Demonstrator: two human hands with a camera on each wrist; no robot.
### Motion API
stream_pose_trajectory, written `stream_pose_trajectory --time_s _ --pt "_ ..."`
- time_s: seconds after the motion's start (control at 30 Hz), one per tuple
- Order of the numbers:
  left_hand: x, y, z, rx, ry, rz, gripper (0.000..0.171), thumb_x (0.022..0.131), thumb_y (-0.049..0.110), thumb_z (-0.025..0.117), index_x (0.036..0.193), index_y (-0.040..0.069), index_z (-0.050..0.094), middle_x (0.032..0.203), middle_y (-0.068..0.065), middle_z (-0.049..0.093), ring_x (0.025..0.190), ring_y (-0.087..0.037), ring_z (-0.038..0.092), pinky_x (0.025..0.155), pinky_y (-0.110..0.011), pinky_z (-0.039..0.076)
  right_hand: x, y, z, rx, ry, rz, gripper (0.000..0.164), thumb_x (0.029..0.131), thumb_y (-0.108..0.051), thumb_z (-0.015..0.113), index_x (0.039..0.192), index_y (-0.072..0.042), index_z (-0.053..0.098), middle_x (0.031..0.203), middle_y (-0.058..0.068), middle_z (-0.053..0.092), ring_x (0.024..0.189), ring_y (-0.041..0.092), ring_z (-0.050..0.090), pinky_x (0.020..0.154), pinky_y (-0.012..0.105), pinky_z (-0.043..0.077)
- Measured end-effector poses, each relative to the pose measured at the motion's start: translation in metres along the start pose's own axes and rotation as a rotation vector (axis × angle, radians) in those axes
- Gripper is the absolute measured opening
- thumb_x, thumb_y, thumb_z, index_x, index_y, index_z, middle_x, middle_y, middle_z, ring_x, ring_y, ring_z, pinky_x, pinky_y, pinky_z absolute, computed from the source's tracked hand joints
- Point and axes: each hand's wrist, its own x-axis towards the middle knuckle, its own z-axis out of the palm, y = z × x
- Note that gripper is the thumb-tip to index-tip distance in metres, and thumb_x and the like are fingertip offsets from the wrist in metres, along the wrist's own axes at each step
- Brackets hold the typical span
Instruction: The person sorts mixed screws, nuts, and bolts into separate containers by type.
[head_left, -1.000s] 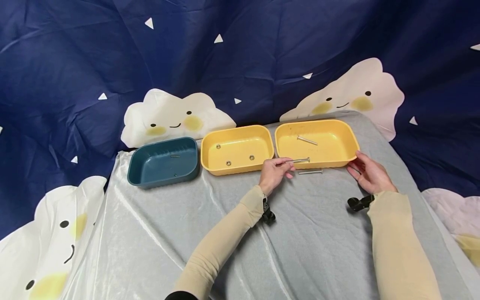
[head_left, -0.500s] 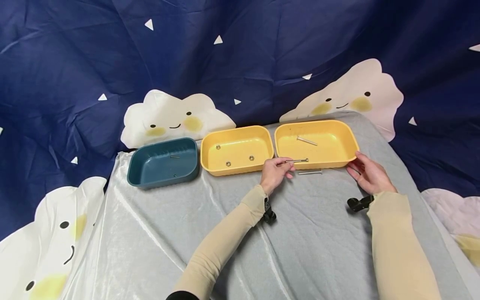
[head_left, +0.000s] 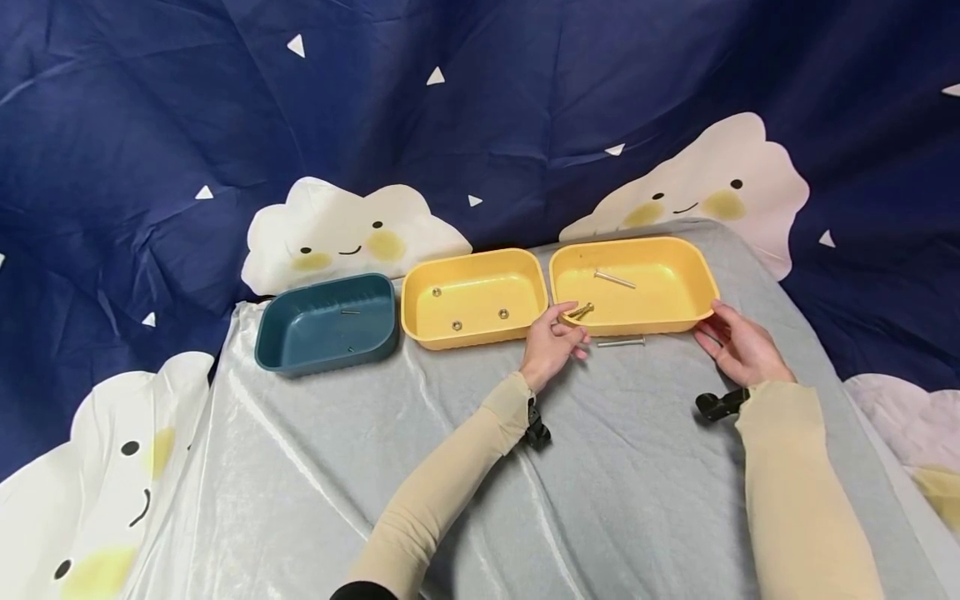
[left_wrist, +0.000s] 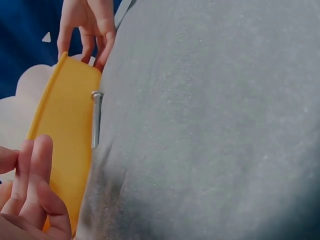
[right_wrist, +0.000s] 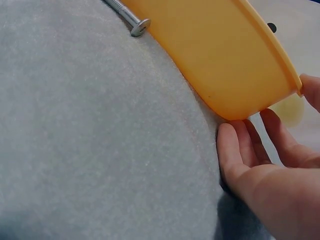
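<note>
My left hand (head_left: 551,346) is at the front left corner of the right yellow plastic bin (head_left: 675,317), its fingers loosely bent. A bolt (head_left: 581,311), slightly blurred, lies or drops just inside that corner, close to the fingertips. Farther back in the bin lies another bolt (head_left: 615,279). On the cloth along the bin's front wall rests a third bolt (head_left: 621,342), its round head clear in the right wrist view. My right hand (head_left: 742,346) grips the bin's front right corner, with one digit at the rim (right_wrist: 299,85) and other fingers low against the wall.
A middle yellow bin (head_left: 474,340) holds 3 nuts (head_left: 503,314). Left of it stands a dark teal bin (head_left: 326,367) with small screw-like pieces (head_left: 350,312) inside. Grey cloth (head_left: 615,467) covers the table, and a dark blue curtain (head_left: 510,100) hangs behind.
The bolt pinched in my left hand has left the fingers and tipped into the right yellow bin's near corner. My left fingers have spread a little; my right hand keeps its place.
</note>
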Motion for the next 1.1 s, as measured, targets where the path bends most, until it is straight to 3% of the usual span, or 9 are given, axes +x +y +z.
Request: stream_pose_trajectory --time_s 0.37,0.57,0.67,0.77,0.87,1.0,1.1 --pt "-0.002 0.0008 0.0007 -0.027 -0.022 0.025 0.037 0.088 0.001 0.067 0.125 0.007 0.059 0.087 -0.026 0.071 0.051 -0.02 0.065 0.06 -0.026 0.057 0.0007 0.0 0.0003 0.001 -0.012 -0.014 0.016 0.094 -0.019 0.062 0.111 -0.017 0.063 0.102 -0.003 0.066 0.102 0.009 0.06 0.104 0.026 0.042" --pt "-0.0037 -0.0017 0.0003 -0.039 -0.036 0.036 0.029 0.088 0.001 0.067 0.116 0.001 0.062 0.089 -0.028 0.07 0.053 -0.018 0.064 0.066 -0.04 0.059 0.0007 0.0004 0.0006 0.0 -0.013 -0.014 0.015 0.095 -0.019 0.061 0.11 -0.017 0.064 0.101 -0.003 0.066 0.104 0.008 0.059 0.106 0.026 0.04" --pt "-0.0042 -0.0033 0.0004 -0.027 -0.047 0.05 0.022 0.087 0.003 0.068 0.109 -0.001 0.065 0.088 -0.028 0.069 0.057 -0.027 0.066 0.068 -0.047 0.058 0.0005 -0.0002 0.0 -0.001 -0.015 -0.015 0.014 0.095 -0.02 0.061 0.109 -0.017 0.065 0.102 -0.003 0.066 0.102 0.009 0.061 0.106 0.025 0.04" --pt "-0.0048 -0.0045 0.0012 0.004 -0.071 0.065 0.019 0.087 0.006 0.068 0.105 -0.001 0.067 0.087 -0.027 0.07 0.066 -0.04 0.068 0.067 -0.048 0.058 0.0004 -0.0007 -0.0006 0.007 -0.015 -0.015 0.015 0.095 -0.019 0.061 0.109 -0.017 0.064 0.102 -0.002 0.066 0.101 0.009 0.061 0.108 0.026 0.039" --pt "-0.0054 -0.0057 0.0031 0.064 -0.091 0.075 0.018 0.088 0.01 0.069 0.103 0.001 0.069 0.085 -0.023 0.07 0.072 -0.043 0.068 0.061 -0.039 0.058 0.0005 -0.0006 -0.0001 0.01 -0.009 -0.011 0.016 0.095 -0.019 0.062 0.111 -0.017 0.063 0.102 -0.002 0.066 0.103 0.009 0.06 0.115 0.025 0.031" --pt "-0.0078 -0.0058 0.0066 0.194 -0.121 0.085 0.017 0.088 0.013 0.07 0.103 0.004 0.071 0.076 -0.01 0.07 0.066 -0.033 0.065 0.053 -0.022 0.048 0.0011 0.0002 0.0009 0.009 0.005 -0.01 0.019 0.094 -0.019 0.063 0.113 -0.018 0.062 0.103 -0.003 0.066 0.107 0.008 0.056 0.12 0.025 0.017" --pt "-0.0097 -0.0057 0.0094 0.283 -0.14 0.095 0.018 0.087 0.014 0.071 0.103 0.006 0.071 0.071 0.0 0.065 0.058 -0.018 0.061 0.052 -0.016 0.042 0.0011 0.0006 0.0013 0.009 0.009 -0.013 0.022 0.094 -0.019 0.063 0.116 -0.018 0.061 0.104 -0.003 0.066 0.109 0.008 0.055 0.121 0.025 0.016"
